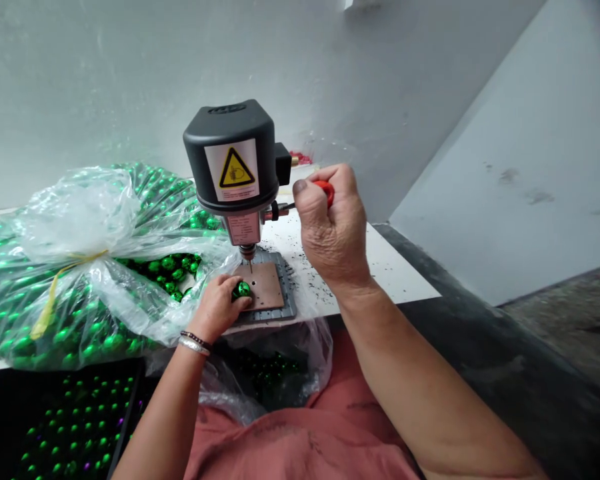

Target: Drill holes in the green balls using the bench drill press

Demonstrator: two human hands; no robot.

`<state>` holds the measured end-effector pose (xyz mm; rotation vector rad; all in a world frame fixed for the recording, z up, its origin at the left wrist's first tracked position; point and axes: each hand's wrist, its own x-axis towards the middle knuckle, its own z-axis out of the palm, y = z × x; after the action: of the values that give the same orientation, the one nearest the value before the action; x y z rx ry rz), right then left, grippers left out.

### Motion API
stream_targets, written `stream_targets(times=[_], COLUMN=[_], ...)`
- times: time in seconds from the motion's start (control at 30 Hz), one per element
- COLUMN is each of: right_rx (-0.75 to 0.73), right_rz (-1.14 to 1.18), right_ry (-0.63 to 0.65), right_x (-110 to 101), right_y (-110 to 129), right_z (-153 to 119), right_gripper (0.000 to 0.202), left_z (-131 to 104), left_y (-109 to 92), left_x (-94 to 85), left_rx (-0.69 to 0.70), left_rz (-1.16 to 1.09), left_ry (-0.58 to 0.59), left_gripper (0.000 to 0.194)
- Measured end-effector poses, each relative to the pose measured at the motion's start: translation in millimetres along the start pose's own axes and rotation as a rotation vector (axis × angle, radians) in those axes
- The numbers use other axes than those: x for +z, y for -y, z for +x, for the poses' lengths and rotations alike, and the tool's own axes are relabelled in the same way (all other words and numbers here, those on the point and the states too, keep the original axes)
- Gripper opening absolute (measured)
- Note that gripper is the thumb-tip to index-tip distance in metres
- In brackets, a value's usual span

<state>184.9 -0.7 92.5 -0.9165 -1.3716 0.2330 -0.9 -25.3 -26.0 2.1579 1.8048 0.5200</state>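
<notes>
My left hand [219, 303] pinches a shiny green ball [241, 289] between thumb and fingers, low over the left part of a brown board [270, 287]. That board has a small hole and lies on the grey base of a bench drill press [230, 157]. A thin drill bit [251, 267] points down above the board, just above and right of the ball. My right hand [333, 223] is wrapped round the red knob [325, 192] of the drill's feed lever, to the right of the black motor housing. The housing carries a yellow warning label.
A large clear plastic bag [80, 227] of green balls, tied with yellow string, covers the table's left side. Dark shavings litter the white table [405, 280] around the base. Below its front edge hangs another clear bag [320, 347]; a dark tray [75, 427] of green balls is lower left.
</notes>
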Motion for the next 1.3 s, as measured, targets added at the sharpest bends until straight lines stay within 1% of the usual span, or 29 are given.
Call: stream_targets(times=[0.1,0.27,0.33,0.4,0.47,0.5,0.6,0.67,0.77,0.87,1.0,1.17,1.3], right_rx=[0.002,0.016,0.017,0.013,0.004,0.002,-0.002,-0.002,0.011,0.032,0.058,0.036,0.088], right_rz=[-0.017,-0.053,-0.053,-0.050,-0.046,-0.043,-0.035,-0.037,-0.049,-0.050,-0.055,-0.053,-0.083], right_ry=[0.006,0.013,0.018,0.026,0.028,0.030,0.037,0.046,0.043,0.036,0.051,0.066,0.086], right_x=[-1,-2,-3,-3,-3,-4,-4,-4,-2,-1,1,0,0], right_y=[1,0,0,-1,-1,-1,-2,-3,-3,-1,2,2,3], right_z=[-1,-1,-1,-2,-2,-2,-2,-3,-1,6,18,25,26], right_gripper=[0.020,0.021,0.021,0.022,0.022,0.022,0.022,0.023,0.024,0.025,0.028,0.031,0.031], left_z=[-1,-3,-3,-2,-1,0,2,4,8,11,16,20,20], left_y=[1,2,0,-1,-3,-4,-6,-7,-6,-4,-4,-7,-11], left_x=[-7.3,-15.8,-17.2,-17.2,-16.1,-15.2,-11.6,-8.8,-4.8,-1.0,3.3,4.7,4.3], left_rx=[0.044,0.131,0.164,0.176,0.125,0.082,-0.052,-0.104,-0.151,-0.186,-0.168,-0.158,-0.159], left_rz=[0.104,0.234,0.268,0.251,0.162,0.102,-0.065,-0.175,-0.315,-0.307,-0.281,-0.212,-0.150], left_ry=[0.037,0.182,0.182,0.120,0.058,0.050,0.100,0.129,0.132,0.109,0.061,0.056,0.054], left_gripper=[0.037,0.038,0.036,0.036,0.040,0.042,0.044,0.042,0.040,0.041,0.039,0.035,0.033])
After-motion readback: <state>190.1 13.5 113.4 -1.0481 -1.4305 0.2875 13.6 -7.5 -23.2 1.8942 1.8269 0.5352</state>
